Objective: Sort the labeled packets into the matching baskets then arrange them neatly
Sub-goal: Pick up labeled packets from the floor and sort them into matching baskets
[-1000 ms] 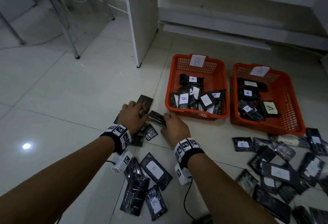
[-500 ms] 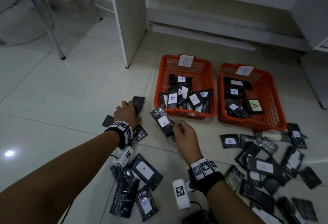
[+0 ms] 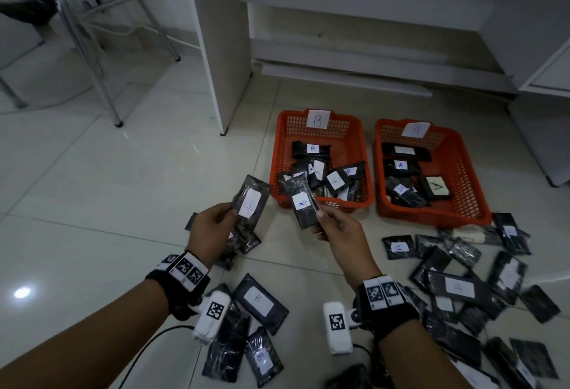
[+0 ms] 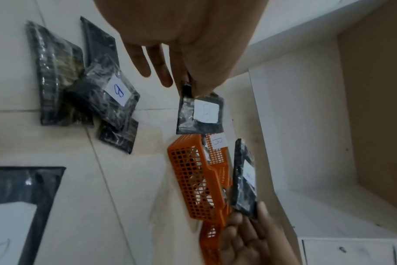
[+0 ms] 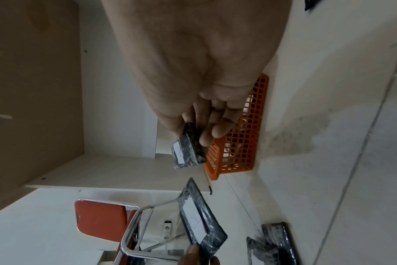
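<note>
On the tiled floor (image 3: 92, 203) in front of me, the sorting looked to be somewhere past its start but well short of its end. To my right lay the biggest heap of unsorted black packets (image 3: 462, 290), overlapping one another, several with white labels I could read as A and others too blurred to tell. A smaller scatter of packets (image 3: 256, 305) lay near my left wrist, at least two of them marked B. Both orange baskets stood side by side beyond my hands: the B basket (image 3: 357, 132) held a loose jumble of labeled packets piled toward its near end, and the A basket (image 3: 462, 154) held a handful lying more or less flat, apart from one another. Nothing in either basket was lined up, so I judged the neat arranging was all still to do, along with most of the floor pile.

Both my hands were raised above the floor, just short of the B basket's near wall. My left hand (image 3: 209, 231) pinched the lower end of a long packet (image 3: 250, 202) between thumb and forefinger, its other fingers fairly straight; the left wrist view showed a faint B on its label. My right hand (image 3: 336, 231) had its fingers curled round the lower end of a smaller packet (image 3: 303, 205), thumb on top, its label bearing a blue scrawl that I took for a B. Those two packets did not touch.
</note>
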Action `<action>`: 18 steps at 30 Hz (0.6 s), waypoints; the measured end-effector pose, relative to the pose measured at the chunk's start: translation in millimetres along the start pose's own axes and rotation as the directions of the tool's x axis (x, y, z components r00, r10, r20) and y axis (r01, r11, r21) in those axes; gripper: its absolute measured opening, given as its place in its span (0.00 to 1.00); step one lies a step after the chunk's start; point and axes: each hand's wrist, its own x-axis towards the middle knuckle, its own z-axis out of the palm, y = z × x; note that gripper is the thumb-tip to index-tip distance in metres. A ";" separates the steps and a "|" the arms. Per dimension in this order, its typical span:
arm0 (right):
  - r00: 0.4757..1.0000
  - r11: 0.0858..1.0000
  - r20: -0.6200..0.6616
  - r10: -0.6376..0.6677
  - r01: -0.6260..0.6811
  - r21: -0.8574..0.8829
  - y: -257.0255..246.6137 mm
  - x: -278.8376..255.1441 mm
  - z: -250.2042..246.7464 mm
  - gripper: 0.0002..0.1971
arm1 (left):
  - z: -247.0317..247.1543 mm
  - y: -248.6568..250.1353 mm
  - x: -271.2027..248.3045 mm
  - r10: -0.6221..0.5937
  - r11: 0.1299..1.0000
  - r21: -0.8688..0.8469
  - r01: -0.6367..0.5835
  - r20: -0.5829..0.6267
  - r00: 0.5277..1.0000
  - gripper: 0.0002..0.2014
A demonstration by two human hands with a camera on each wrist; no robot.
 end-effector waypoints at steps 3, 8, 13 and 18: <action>1.000 0.999 -0.008 -0.005 0.005 0.048 -2.6 -1.9 4.8 0.10 | 0.2 11.2 -10.8 -0.057 0.988 -0.141 0.060 0.030 0.998 0.10; 1.000 0.998 -0.018 -0.005 0.006 0.059 -6.4 -2.9 8.7 0.09 | 7.5 25.0 -20.2 -0.065 0.950 -0.298 0.092 0.097 0.993 0.09; 0.999 0.998 -0.035 -0.003 0.005 0.059 -7.0 -3.0 5.9 0.10 | 10.3 31.3 -17.8 -0.071 0.949 -0.298 0.106 0.128 0.989 0.10; 0.998 0.998 -0.063 -0.012 0.016 0.065 -5.4 0.0 -2.9 0.09 | 18.1 34.0 -14.0 -0.077 0.955 -0.278 0.105 0.109 0.991 0.09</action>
